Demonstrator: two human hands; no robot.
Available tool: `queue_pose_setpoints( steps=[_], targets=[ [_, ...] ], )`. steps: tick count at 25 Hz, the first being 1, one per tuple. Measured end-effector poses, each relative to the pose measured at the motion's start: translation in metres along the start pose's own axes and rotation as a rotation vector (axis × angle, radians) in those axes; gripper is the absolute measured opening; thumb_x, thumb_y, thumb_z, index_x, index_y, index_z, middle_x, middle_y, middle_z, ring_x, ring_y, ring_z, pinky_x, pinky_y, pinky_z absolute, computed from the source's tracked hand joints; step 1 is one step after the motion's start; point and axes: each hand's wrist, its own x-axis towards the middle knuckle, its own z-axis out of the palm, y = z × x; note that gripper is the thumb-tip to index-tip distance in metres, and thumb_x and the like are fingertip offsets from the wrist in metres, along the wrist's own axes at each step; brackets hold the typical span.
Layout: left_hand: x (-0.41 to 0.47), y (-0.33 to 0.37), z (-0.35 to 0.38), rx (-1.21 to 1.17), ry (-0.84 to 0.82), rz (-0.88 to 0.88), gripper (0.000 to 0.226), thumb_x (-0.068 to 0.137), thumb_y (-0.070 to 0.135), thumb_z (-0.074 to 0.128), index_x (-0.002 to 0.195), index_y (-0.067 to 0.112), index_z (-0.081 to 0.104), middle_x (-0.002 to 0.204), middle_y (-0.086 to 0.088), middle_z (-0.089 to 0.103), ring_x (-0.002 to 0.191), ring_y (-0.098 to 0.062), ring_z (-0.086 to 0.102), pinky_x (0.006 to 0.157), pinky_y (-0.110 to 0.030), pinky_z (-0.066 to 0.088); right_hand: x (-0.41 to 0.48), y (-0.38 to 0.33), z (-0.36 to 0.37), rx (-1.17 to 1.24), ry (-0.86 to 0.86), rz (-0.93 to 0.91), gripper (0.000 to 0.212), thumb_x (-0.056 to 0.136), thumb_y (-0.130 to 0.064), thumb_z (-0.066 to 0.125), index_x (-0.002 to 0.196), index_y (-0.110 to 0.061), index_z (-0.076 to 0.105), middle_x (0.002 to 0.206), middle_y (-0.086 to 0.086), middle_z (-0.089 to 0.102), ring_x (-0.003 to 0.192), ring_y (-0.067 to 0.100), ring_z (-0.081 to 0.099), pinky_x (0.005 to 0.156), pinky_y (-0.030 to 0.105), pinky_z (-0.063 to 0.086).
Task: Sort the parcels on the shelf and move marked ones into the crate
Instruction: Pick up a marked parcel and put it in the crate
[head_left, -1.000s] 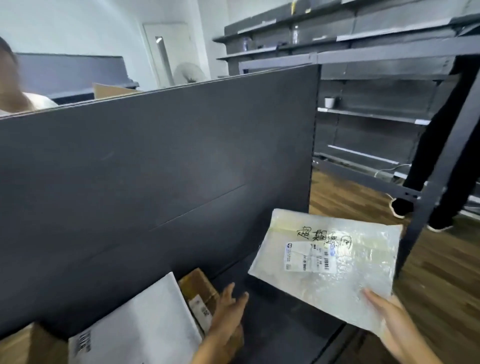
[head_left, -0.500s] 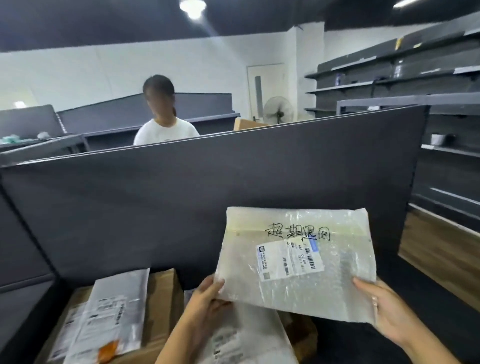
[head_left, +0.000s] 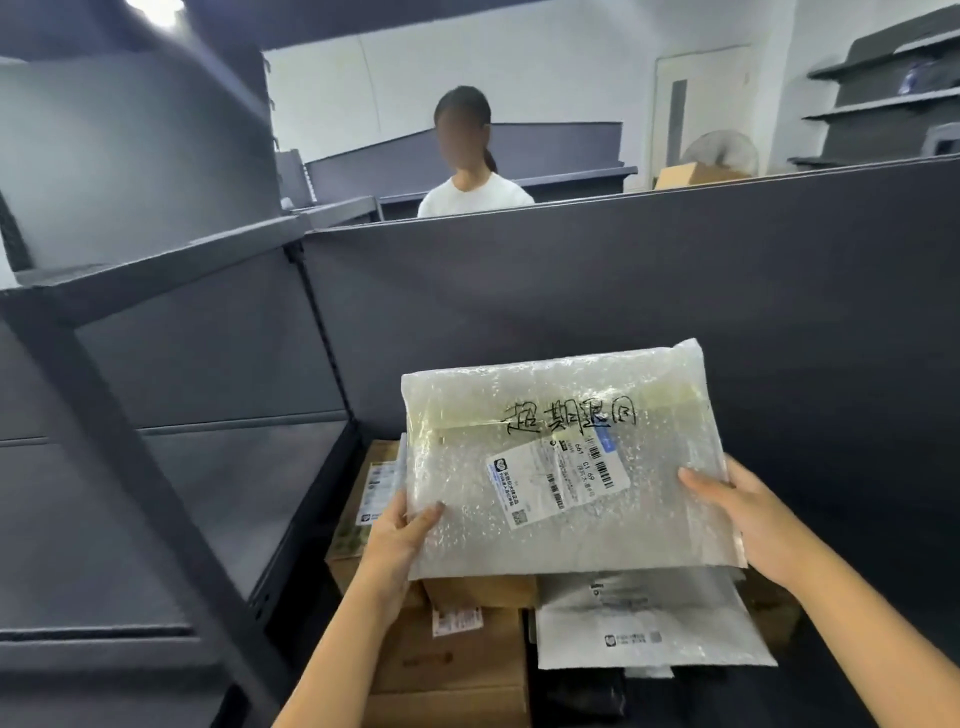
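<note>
– Bubble-wrap parcel (head_left: 561, 519) is up in the air right in front of us, with black marker writing (head_left: 571, 415) and a white label (head_left: 556, 483) facing us. Our left hand (head_left: 400, 540) pinches the lower left edge, thumb on the front. Our right hand (head_left: 748, 514) grips the right edge the same way.

– What's crowding it?

– Under it we've got cardboard boxes (head_left: 452, 660) and a white poly mailer (head_left: 644, 623) lying over them, both partly hidden by the parcel. Just behind is the dark grey back panel (head_left: 623, 291), which runs off to the right. On our left a slanted shelf post (head_left: 140, 493) and a higher shelf board (head_left: 156, 265) box us in.

– Any room to move?

– There's open space above the parcel up to the panel's top edge. A person in a white top (head_left: 475, 195) stands beyond that edge.
</note>
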Motion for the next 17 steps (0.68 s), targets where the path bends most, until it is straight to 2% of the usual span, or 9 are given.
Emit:
queue_pose_setpoints(
  steps=[1, 3, 7, 9, 11, 13, 15, 17],
  targets=[
    [-0.003, 0.0, -0.009, 0.001, 0.007, 0.005, 0.032, 0.088, 0.016, 0.062, 0.119, 0.021, 0.056, 0.107, -0.006, 0.071, 0.098, -0.028, 0.068, 0.082, -0.043, 0.056, 0.0, 0.002, 0.008, -0.004, -0.007, -0.016, 0.062, 0.056, -0.039, 0.083, 0.111, -0.019, 0.062, 0.105, 0.007, 0.073, 0.092, 0.022, 0.071, 0.072, 0.033, 0.06],
    [-0.007, 0.0, -0.019, 0.001, 0.025, 0.012, 0.033, 0.09, 0.016, 0.059, 0.122, 0.022, 0.054, 0.111, -0.004, 0.07, 0.1, -0.026, 0.067, 0.08, -0.042, 0.057, -0.003, 0.003, 0.021, 0.007, -0.04, -0.063, 0.045, 0.066, -0.03, 0.074, 0.109, -0.021, 0.063, 0.105, 0.005, 0.073, 0.093, 0.02, 0.071, 0.076, 0.031, 0.059],
    [-0.009, 0.003, -0.023, -0.038, 0.041, 0.051, 0.033, 0.091, 0.013, 0.058, 0.123, 0.022, 0.057, 0.118, -0.007, 0.067, 0.106, -0.026, 0.065, 0.09, -0.047, 0.052, -0.004, -0.007, 0.029, -0.009, -0.077, -0.127, 0.046, 0.069, -0.027, 0.071, 0.114, -0.02, 0.061, 0.105, 0.001, 0.073, 0.098, 0.019, 0.069, 0.077, 0.03, 0.059],
    [-0.012, 0.008, -0.017, -0.036, 0.031, 0.074, 0.034, 0.092, 0.011, 0.056, 0.124, 0.02, 0.057, 0.115, -0.005, 0.069, 0.104, -0.026, 0.065, 0.089, -0.046, 0.052, -0.002, -0.011, 0.025, -0.024, -0.094, -0.151, 0.063, 0.059, -0.036, 0.081, 0.117, -0.02, 0.06, 0.109, 0.002, 0.071, 0.1, 0.018, 0.068, 0.076, 0.03, 0.059],
    [-0.015, 0.016, -0.012, -0.023, 0.03, 0.088, 0.031, 0.093, 0.012, 0.056, 0.122, 0.022, 0.059, 0.114, -0.004, 0.07, 0.105, -0.026, 0.066, 0.092, -0.047, 0.052, 0.0, -0.014, 0.021, -0.031, -0.08, -0.181, 0.086, 0.038, -0.05, 0.089, 0.115, -0.021, 0.061, 0.108, 0.001, 0.072, 0.098, 0.017, 0.069, 0.07, 0.027, 0.059],
    [-0.019, 0.025, -0.004, 0.01, 0.031, 0.134, 0.027, 0.093, 0.013, 0.056, 0.116, 0.025, 0.061, 0.114, -0.003, 0.07, 0.105, -0.025, 0.066, 0.092, -0.046, 0.052, 0.006, -0.013, 0.013, -0.018, -0.043, -0.183, 0.09, 0.033, -0.053, 0.09, 0.113, -0.022, 0.062, 0.109, 0.002, 0.072, 0.098, 0.018, 0.069, 0.07, 0.028, 0.059],
    [-0.024, 0.032, 0.002, 0.07, 0.032, 0.197, 0.026, 0.092, 0.013, 0.057, 0.115, 0.025, 0.061, 0.113, -0.002, 0.07, 0.102, -0.022, 0.068, 0.087, -0.039, 0.055, 0.012, -0.011, 0.007, 0.014, -0.026, -0.168, 0.084, 0.038, -0.048, 0.089, 0.113, -0.022, 0.062, 0.113, 0.006, 0.07, 0.1, 0.02, 0.068, 0.074, 0.032, 0.059],
    [-0.031, 0.041, 0.007, 0.122, 0.035, 0.242, 0.025, 0.091, 0.014, 0.057, 0.114, 0.024, 0.059, 0.112, -0.001, 0.07, 0.1, -0.02, 0.068, 0.08, -0.032, 0.057, 0.017, -0.007, 0.004, 0.073, -0.017, -0.133, 0.087, 0.035, -0.044, 0.091, 0.114, -0.022, 0.062, 0.115, 0.008, 0.068, 0.099, 0.021, 0.068, 0.074, 0.034, 0.059]
  ],
)
